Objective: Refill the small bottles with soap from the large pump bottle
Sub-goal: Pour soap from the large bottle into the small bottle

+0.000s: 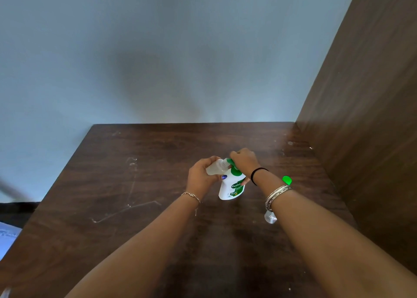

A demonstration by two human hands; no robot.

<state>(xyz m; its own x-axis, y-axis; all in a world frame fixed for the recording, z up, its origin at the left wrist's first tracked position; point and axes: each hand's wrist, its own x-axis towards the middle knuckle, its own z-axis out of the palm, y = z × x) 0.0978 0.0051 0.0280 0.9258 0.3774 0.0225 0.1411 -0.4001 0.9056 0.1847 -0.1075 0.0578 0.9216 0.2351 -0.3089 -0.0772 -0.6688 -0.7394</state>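
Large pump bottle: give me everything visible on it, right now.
The large pump bottle is white plastic with a green label band and a green pump head. It stands on the dark wooden table, near the middle. The right hand rests on the pump head, covering most of it. The left hand holds a small clear bottle, tipped on its side, mouth at the pump's spout. Its fill level cannot be seen.

Table [158, 207]: dark wood-grain, scratched, dull sheen. Pump bottle [232, 189]: glossy white plastic, green plastic pump. Small bottle [214, 167]: clear plastic. Bangles [276, 196]: shiny metal. Wall [158, 49]: matt.
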